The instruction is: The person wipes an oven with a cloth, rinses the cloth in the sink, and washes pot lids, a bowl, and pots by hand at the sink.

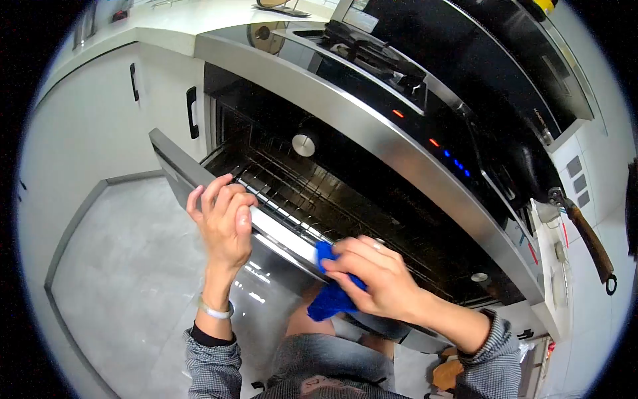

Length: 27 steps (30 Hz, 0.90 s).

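My left hand (pixel 224 223) grips the top edge of a partly open oven door (pixel 178 171), fingers bent over it. In my right hand (pixel 372 274) is a blue cloth (pixel 332 300), pinched between thumb and fingers and pressed against the door's edge, right of my left hand. Part of the cloth hangs down in front of the door. Behind the door, wire racks (pixel 286 189) show inside the dark oven. A round silver knob (pixel 304 145) sits above the opening on the left.
Above the oven is a black gas hob (pixel 372 53) with lit red and blue indicators. A pan with a wooden handle (pixel 588 243) stands at the right, its handle jutting past the edge. White cabinets (pixel 93 113) with black handles line the left; grey floor (pixel 126 266) lies below.
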{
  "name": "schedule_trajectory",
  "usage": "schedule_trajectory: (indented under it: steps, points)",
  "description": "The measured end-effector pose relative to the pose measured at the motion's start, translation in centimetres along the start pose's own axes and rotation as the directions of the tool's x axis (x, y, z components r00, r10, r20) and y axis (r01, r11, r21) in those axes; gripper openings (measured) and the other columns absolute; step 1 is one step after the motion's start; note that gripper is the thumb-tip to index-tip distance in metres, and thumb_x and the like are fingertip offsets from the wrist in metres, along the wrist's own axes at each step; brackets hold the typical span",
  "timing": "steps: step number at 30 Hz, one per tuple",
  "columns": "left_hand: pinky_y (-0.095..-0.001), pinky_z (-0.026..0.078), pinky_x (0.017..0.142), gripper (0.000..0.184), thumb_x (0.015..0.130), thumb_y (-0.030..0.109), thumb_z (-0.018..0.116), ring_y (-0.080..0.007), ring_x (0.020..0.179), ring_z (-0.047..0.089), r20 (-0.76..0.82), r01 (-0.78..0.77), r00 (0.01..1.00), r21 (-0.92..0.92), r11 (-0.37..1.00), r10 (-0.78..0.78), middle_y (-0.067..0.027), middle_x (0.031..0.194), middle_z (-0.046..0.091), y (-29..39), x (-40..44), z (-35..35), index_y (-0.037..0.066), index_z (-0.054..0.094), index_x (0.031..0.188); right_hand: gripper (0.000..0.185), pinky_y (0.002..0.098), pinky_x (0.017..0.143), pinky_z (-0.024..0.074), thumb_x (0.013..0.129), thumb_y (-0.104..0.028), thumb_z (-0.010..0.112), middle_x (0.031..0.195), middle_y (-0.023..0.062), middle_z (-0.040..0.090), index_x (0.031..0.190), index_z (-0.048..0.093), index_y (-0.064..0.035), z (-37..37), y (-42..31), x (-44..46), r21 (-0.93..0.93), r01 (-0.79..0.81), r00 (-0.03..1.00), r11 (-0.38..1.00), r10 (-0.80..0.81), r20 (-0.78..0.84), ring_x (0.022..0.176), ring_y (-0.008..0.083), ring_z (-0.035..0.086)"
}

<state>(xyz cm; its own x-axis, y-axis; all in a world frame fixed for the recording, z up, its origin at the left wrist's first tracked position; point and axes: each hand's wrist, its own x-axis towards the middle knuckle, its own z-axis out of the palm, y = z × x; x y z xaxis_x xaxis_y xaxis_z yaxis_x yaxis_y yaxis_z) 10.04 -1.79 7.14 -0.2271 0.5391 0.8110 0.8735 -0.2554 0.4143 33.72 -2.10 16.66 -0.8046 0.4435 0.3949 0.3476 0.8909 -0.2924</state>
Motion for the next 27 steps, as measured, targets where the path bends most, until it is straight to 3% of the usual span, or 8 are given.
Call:
schedule_trajectory:
  steps: [6, 8, 12, 18, 21, 24, 26, 27]
  points:
    - [-0.0452, 0.018, 0.104, 0.023, 0.086, 0.020, 0.040, -0.0205, 0.114, 0.047, -0.009, -0.013, 1.000, -0.049, 0.999, 0.013, -0.0009, 0.090, 0.057, -0.8, -0.4, 0.6, 0.013, 0.060, 0.078, 0.013, 0.0339, 0.068, 0.0486, 0.076, -0.006, 0.067, 0.093, 0.0114, 0.060, 0.087, 0.062, -0.0025, -1.3, -0.7, -2.7, -0.096, -0.132, 0.985, 0.987, 0.141, 0.100, 0.077, 0.0281, 0.057]
    - [-0.0457, 0.018, 0.104, 0.023, 0.086, 0.020, 0.040, -0.0200, 0.113, 0.047, -0.034, -0.006, 0.999, -0.071, 0.997, 0.003, -0.0009, 0.089, 0.057, -0.6, -0.4, 0.6, 0.013, 0.060, 0.078, 0.014, 0.0347, 0.068, 0.0481, 0.076, -0.006, 0.066, 0.092, 0.0115, 0.059, 0.089, 0.062, -0.0029, 1.0, -0.2, 1.2, -0.090, 0.031, 0.999, 0.995, -0.029, 0.027, 0.078, 0.0285, 0.056]
    - [-0.0458, 0.018, 0.104, 0.022, 0.086, 0.020, 0.041, -0.0196, 0.113, 0.048, -0.016, -0.007, 1.000, -0.038, 0.999, 0.006, -0.0005, 0.089, 0.057, -0.5, -0.1, 0.1, 0.013, 0.060, 0.079, 0.018, 0.0360, 0.068, 0.0478, 0.075, -0.006, 0.065, 0.090, 0.0130, 0.057, 0.092, 0.061, -0.0038, 2.6, 0.3, 5.1, 0.010, 0.059, 0.996, 0.998, -0.060, 0.070, 0.076, 0.0300, 0.055]
    - [-0.0457, 0.018, 0.103, 0.023, 0.087, 0.024, 0.042, -0.0195, 0.113, 0.048, -0.029, -0.017, 0.999, -0.083, 0.996, 0.014, 0.0005, 0.089, 0.057, -0.9, -0.4, 0.5, 0.013, 0.061, 0.080, 0.011, 0.0333, 0.064, 0.0482, 0.076, -0.004, 0.068, 0.088, 0.0127, 0.058, 0.085, 0.062, -0.0033, -1.3, -0.6, -1.9, -0.089, -0.104, 0.986, 0.991, 0.114, 0.119, 0.072, 0.0278, 0.057]
    - [-0.0455, 0.018, 0.104, 0.022, 0.087, 0.022, 0.043, -0.0194, 0.114, 0.047, -0.025, -0.008, 1.000, -0.118, 0.993, 0.005, 0.0007, 0.089, 0.057, -0.8, -0.2, 0.5, 0.013, 0.061, 0.080, 0.011, 0.0356, 0.065, 0.0473, 0.077, -0.006, 0.066, 0.083, 0.0120, 0.055, 0.084, 0.058, -0.0035, 1.4, 0.1, 2.9, -0.044, 0.053, 0.998, 0.998, -0.052, 0.036, 0.072, 0.0293, 0.055]
    - [-0.0428, 0.019, 0.103, 0.017, 0.085, 0.021, 0.047, -0.0203, 0.114, 0.047, 0.002, -0.023, 1.000, -0.141, 0.990, 0.023, -0.0008, 0.092, 0.057, -1.2, 0.0, -0.4, 0.014, 0.063, 0.082, 0.012, 0.0359, 0.066, 0.0458, 0.079, -0.007, 0.066, 0.086, 0.0135, 0.058, 0.086, 0.058, -0.0012, 4.3, 0.5, 8.4, 0.036, 0.092, 0.996, 0.995, -0.093, 0.009, 0.076, 0.0303, 0.057]
    - [-0.0430, 0.020, 0.104, 0.020, 0.083, 0.023, 0.052, -0.0247, 0.119, 0.042, -0.121, 0.081, 0.988, -0.155, 0.985, -0.100, -0.0078, 0.109, 0.054, -3.0, 0.5, 0.0, 0.012, 0.063, 0.096, 0.011, 0.0371, 0.066, 0.0462, 0.079, -0.007, 0.065, 0.085, 0.0130, 0.056, 0.085, 0.058, -0.0017, 4.2, 0.7, 8.2, 0.043, 0.130, 0.991, 0.991, -0.129, -0.023, 0.075, 0.0309, 0.055]
    - [-0.0436, 0.021, 0.104, 0.026, 0.083, 0.022, 0.054, -0.0272, 0.121, 0.038, -0.288, 0.194, 0.928, -0.170, 0.966, -0.237, -0.0116, 0.118, 0.048, -4.5, 1.7, 0.5, 0.010, 0.059, 0.105, 0.010, 0.0382, 0.067, 0.0467, 0.079, -0.007, 0.064, 0.084, 0.0125, 0.055, 0.085, 0.058, -0.0022, 4.2, 0.6, 7.6, 0.049, 0.134, 0.989, 0.990, -0.131, -0.061, 0.075, 0.0315, 0.054]
